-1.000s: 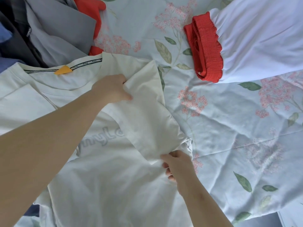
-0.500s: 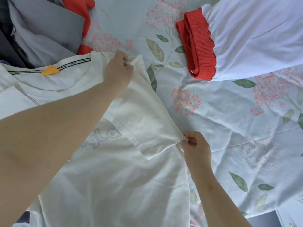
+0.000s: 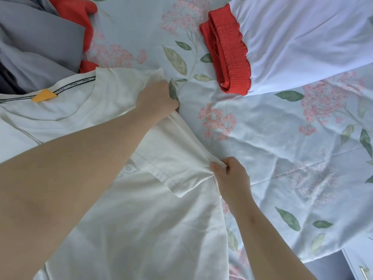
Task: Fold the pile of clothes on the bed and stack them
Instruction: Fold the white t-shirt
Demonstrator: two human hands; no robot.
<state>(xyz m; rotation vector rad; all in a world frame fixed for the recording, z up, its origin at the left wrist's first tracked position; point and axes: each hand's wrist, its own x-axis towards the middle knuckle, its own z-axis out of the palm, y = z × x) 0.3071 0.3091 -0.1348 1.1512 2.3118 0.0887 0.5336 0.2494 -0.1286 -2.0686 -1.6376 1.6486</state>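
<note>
A white T-shirt (image 3: 125, 229) with an orange neck tag lies flat on the flowered bedsheet (image 3: 282, 148), its right sleeve folded in over the chest. My left hand (image 3: 155, 98) grips the shirt at the shoulder near the top of the fold. My right hand (image 3: 230, 174) pinches the shirt's side edge where the sleeve meets the body. A folded white garment with a red ribbed waistband (image 3: 228, 51) lies at the upper right.
Unfolded grey clothes (image 3: 36, 49) and a red garment (image 3: 80, 15) are heaped at the upper left. The bed's edge and a white drawer front (image 3: 359, 265) show at the bottom right.
Both hands have moved right along the shirt, pulling the folded sleeve edge outward and straighter. The left hand went from the chest to the shoulder corner.
</note>
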